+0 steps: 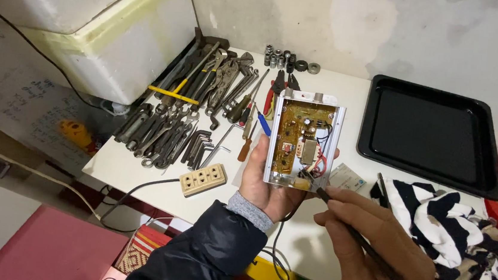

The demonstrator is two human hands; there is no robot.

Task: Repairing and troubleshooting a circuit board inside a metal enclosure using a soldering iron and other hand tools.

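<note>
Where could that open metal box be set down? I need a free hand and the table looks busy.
The black tray is bare inside. A bare strip of white table lies between tray and sockets. Crowded: the wrenches and pliers left of the box, and the striped cloth on the right.

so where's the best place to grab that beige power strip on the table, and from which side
Take the beige power strip across its two long sides at mid-length, coming down from above. It lies flat on the white table, sockets up, so the narrow width suits a pinch. Stay off its left end, where the black cord leaves. Both hands are busy: left hand holds the open circuit box.
</note>
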